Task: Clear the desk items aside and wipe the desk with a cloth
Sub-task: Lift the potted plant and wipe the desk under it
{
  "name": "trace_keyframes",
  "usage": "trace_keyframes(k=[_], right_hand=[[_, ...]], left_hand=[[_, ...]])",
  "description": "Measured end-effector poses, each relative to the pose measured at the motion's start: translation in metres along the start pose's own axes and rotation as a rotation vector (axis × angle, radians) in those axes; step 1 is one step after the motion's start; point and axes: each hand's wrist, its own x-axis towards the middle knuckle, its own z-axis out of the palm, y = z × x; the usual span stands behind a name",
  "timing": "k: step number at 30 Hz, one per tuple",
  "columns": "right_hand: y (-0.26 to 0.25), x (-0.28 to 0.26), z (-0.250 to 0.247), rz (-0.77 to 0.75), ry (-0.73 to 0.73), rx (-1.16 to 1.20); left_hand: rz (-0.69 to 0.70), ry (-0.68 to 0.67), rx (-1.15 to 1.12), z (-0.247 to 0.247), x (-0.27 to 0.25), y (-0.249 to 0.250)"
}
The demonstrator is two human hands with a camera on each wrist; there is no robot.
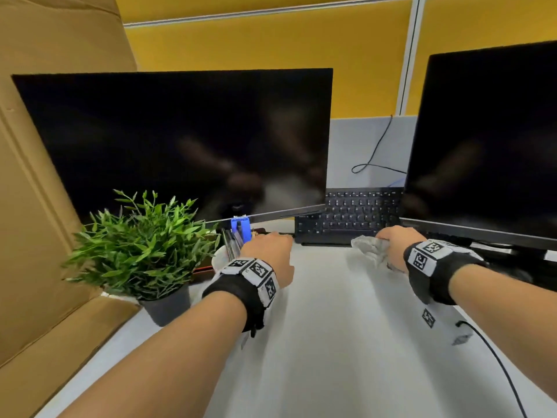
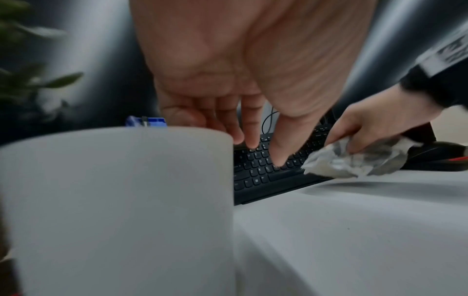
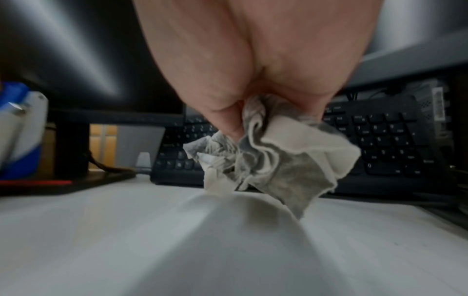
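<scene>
Right hand [image 1: 391,245] is gripping the crumpled cloth [image 3: 266,158] just above the desk [image 1: 331,342], right before the black keyboard [image 1: 349,215]. Left hand [image 1: 271,251] is hanging slack, fingers loose, holding nothing, beside a white cup [image 2: 116,200] that is carrying pens [image 1: 232,242] and something blue [image 1: 241,227]. A dark pot [image 1: 168,306] is holding a leafy plant [image 1: 141,236].
</scene>
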Motion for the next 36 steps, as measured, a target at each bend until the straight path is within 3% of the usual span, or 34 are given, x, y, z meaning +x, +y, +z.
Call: trace_keyframes(k=[3, 6, 8, 13, 14, 15, 18, 20, 22, 24, 29, 34, 36], right_hand=[[0.004, 0.024, 0.018, -0.011, -0.031, -0.049], [0.009, 0.033, 0.035, -0.117, -0.088, -0.150], [0.006, 0.022, 0.044, -0.153, -0.192, -0.079], [0.008, -0.054, 0.041, -0.602, -0.275, -0.237], [0.014, -0.063, 0.039, -0.616, -0.269, -0.289], [0.017, -0.065, 0.034, -0.509, -0.272, -0.175], [0.033, -0.033, 0.016, -0.333, -0.085, 0.111], [0.033, 0.003, 0.016, -0.207, -0.002, 0.136], [0.022, 0.029, 0.023, -0.148, -0.064, 0.041], [-0.003, 0.044, 0.033, -0.185, -0.114, -0.058], [-0.067, 0.052, 0.054, -0.389, -0.173, -0.012], [-0.073, -0.019, 0.059, -0.756, -0.213, -0.086], [-0.058, -0.053, 0.055, -0.731, -0.327, -0.036]], left_hand=[[-0.003, -0.037, 0.016, 0.004, 0.011, 0.002], [-0.019, -0.065, 0.030, 0.005, 0.014, 0.003], [-0.030, -0.082, 0.022, 0.004, 0.015, 0.003], [-0.031, -0.146, -0.010, 0.000, 0.018, 0.002], [-0.033, -0.145, -0.025, 0.001, 0.018, 0.002], [-0.034, -0.139, -0.042, 0.001, 0.018, 0.003], [-0.030, -0.073, -0.098, 0.006, 0.015, -0.003], [-0.034, -0.019, -0.155, 0.010, 0.012, -0.008], [-0.044, 0.006, -0.192, 0.012, 0.008, -0.014], [-0.074, 0.012, -0.208, 0.012, 0.005, -0.022], [-0.091, -0.029, -0.142, 0.011, 0.000, -0.035], [-0.121, -0.099, -0.035, 0.004, -0.001, -0.023], [-0.120, -0.113, -0.009, 0.001, -0.001, -0.018]])
